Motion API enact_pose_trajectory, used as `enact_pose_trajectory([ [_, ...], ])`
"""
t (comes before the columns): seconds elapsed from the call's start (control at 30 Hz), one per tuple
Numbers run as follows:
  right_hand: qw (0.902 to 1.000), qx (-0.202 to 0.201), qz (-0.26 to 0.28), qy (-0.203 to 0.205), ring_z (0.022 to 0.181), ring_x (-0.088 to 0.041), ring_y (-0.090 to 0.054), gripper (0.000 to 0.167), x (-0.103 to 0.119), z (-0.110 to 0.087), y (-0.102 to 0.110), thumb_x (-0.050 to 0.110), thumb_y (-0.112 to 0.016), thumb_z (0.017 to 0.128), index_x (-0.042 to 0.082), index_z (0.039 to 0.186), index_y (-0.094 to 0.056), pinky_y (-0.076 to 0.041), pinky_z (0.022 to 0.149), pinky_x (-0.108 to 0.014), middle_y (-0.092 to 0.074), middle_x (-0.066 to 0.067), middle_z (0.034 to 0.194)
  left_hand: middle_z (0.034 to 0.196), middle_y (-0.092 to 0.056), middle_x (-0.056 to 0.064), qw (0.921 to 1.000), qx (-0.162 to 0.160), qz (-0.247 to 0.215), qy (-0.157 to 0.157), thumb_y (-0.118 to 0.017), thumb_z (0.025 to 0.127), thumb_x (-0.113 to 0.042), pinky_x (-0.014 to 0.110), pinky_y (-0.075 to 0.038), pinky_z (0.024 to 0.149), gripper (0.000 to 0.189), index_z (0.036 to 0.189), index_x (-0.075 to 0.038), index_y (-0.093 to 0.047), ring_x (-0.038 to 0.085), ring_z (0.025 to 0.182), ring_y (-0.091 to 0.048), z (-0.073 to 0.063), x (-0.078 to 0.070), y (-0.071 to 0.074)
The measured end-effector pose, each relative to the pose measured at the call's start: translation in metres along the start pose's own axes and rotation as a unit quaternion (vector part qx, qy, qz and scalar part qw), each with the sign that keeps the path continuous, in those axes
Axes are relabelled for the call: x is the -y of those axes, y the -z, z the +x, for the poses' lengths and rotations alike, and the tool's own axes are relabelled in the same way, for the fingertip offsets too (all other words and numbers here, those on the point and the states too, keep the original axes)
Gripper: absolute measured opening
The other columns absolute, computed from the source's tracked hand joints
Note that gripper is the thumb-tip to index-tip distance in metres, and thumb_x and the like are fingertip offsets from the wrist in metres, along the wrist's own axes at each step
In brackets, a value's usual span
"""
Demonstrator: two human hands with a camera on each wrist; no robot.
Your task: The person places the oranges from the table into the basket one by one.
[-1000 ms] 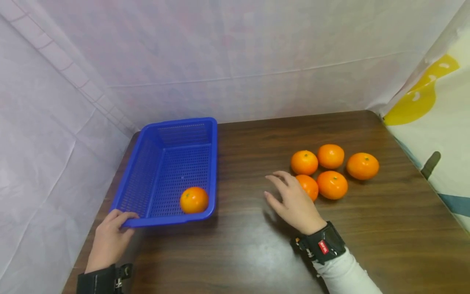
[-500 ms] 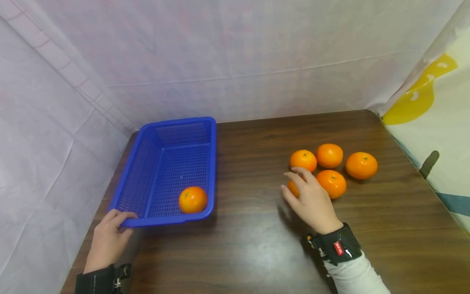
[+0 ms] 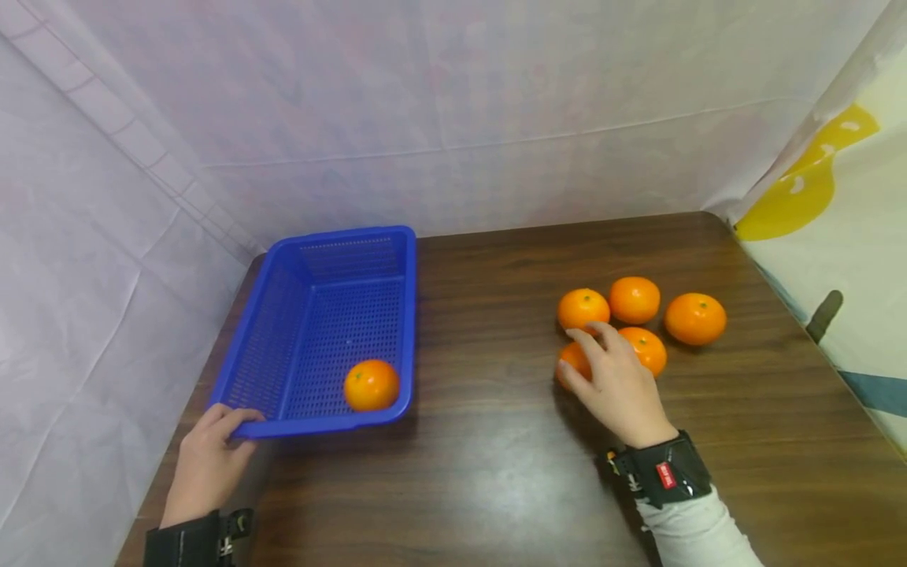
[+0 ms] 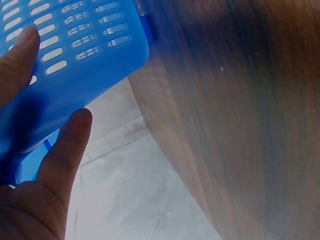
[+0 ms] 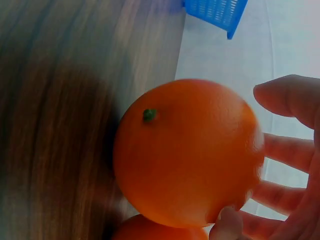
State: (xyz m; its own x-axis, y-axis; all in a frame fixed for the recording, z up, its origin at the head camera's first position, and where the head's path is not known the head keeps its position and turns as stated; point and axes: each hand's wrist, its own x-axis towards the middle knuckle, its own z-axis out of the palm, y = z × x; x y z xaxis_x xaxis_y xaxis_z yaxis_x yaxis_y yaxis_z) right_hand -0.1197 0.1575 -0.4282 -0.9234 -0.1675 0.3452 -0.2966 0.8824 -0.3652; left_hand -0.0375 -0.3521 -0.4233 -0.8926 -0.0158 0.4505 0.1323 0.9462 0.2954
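Note:
At the left, a blue plastic basket (image 3: 322, 425) stands on the table with one orange (image 3: 372, 386) in its near right corner. My left hand (image 3: 211, 461) grips the basket's near left corner, thumb below the rim; the left wrist view shows its digits against the slotted blue wall (image 4: 75, 47). My right hand (image 3: 623, 386) reaches over the near-left orange (image 3: 574, 364) of a group, fingers spread around it. In the right wrist view this orange (image 5: 187, 155) sits between the fingers, with a gap at the thumb (image 5: 292, 97). Part of it is hidden by the hand in the head view.
Close by lie more oranges: one behind (image 3: 583, 309), another at the back (image 3: 634, 300), one beside the hand (image 3: 646, 351) and one farther right (image 3: 695, 319). The brown wooden table (image 3: 482, 315) meets pale cloth (image 3: 453, 118) at the back and left.
My right hand has moved right and come down around the near-left orange, its fingers closer to the fruit. The left hand and basket stay put.

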Motion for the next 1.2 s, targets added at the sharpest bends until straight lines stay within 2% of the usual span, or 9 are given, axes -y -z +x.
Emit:
enact_pose_trajectory([
  [0.17, 0.9997, 0.022, -0.005, -0.008, 0.112, -0.046, -0.059, 0.048, -0.001, -0.001, -0.002, 0.034, -0.068, 0.091, 0.011, 0.133, -0.061, -0.053, 0.074, -0.066, -0.055, -0.021, 0.135, 0.080, -0.058, 0.001, 1.0000, -0.001, -0.004, 0.000, -0.079, 0.062, 0.013, 0.015, -0.036, 0.063, 0.033, 0.087, -0.008, -0.074, 0.008, 0.069, -0.048, 0.000, 0.000, -0.001],
  [0.5, 0.9991, 0.039, -0.009, -0.015, 0.107, -0.045, -0.061, 0.046, -0.004, -0.002, -0.012, 0.040, -0.062, 0.095, 0.014, 0.133, -0.061, -0.053, 0.073, -0.062, -0.056, -0.018, 0.132, 0.080, -0.057, 0.001, 0.9999, 0.010, 0.005, 0.013, -0.078, 0.064, 0.011, 0.014, -0.037, 0.064, 0.031, 0.087, -0.008, -0.074, 0.011, 0.070, -0.050, 0.000, -0.001, -0.001],
  [0.8, 0.9974, 0.067, -0.004, -0.027, 0.110, -0.044, -0.060, 0.046, -0.005, 0.000, -0.017, 0.042, -0.055, 0.099, 0.015, 0.137, -0.058, -0.052, 0.075, -0.063, -0.055, -0.016, 0.136, 0.080, -0.057, 0.001, 0.9998, 0.010, 0.008, 0.013, -0.078, 0.064, 0.012, 0.016, -0.038, 0.064, 0.030, 0.087, -0.008, -0.074, 0.013, 0.071, -0.051, 0.000, -0.001, 0.000],
  [0.93, 0.9971, 0.071, 0.001, -0.027, 0.111, -0.043, -0.059, 0.046, -0.005, -0.001, -0.019, 0.042, -0.053, 0.101, 0.014, 0.138, -0.056, -0.052, 0.076, -0.063, -0.053, -0.016, 0.136, 0.081, -0.057, 0.002, 0.9999, 0.009, 0.006, 0.014, -0.077, 0.064, 0.012, 0.013, -0.036, 0.065, 0.030, 0.087, -0.008, -0.074, 0.013, 0.072, -0.051, 0.000, -0.001, 0.000],
  [1.13, 0.9966, 0.080, -0.001, -0.023, 0.108, -0.043, -0.058, 0.055, -0.005, -0.001, -0.021, 0.047, -0.063, 0.095, 0.014, 0.138, -0.053, -0.053, 0.074, -0.063, -0.050, -0.019, 0.137, 0.081, -0.057, 0.002, 0.9996, 0.014, 0.010, 0.020, -0.078, 0.065, 0.011, 0.021, -0.042, 0.062, 0.030, 0.088, -0.008, -0.074, 0.013, 0.071, -0.051, 0.000, -0.001, -0.001],
  [1.2, 0.9963, 0.083, 0.000, -0.025, 0.108, -0.043, -0.058, 0.059, -0.005, -0.001, -0.021, 0.048, -0.067, 0.091, 0.014, 0.138, -0.052, -0.053, 0.073, -0.062, -0.049, -0.019, 0.137, 0.081, -0.057, 0.002, 0.9997, 0.015, 0.009, 0.020, -0.079, 0.065, 0.011, 0.020, -0.042, 0.062, 0.030, 0.088, -0.008, -0.074, 0.013, 0.071, -0.051, 0.000, 0.000, -0.001],
])
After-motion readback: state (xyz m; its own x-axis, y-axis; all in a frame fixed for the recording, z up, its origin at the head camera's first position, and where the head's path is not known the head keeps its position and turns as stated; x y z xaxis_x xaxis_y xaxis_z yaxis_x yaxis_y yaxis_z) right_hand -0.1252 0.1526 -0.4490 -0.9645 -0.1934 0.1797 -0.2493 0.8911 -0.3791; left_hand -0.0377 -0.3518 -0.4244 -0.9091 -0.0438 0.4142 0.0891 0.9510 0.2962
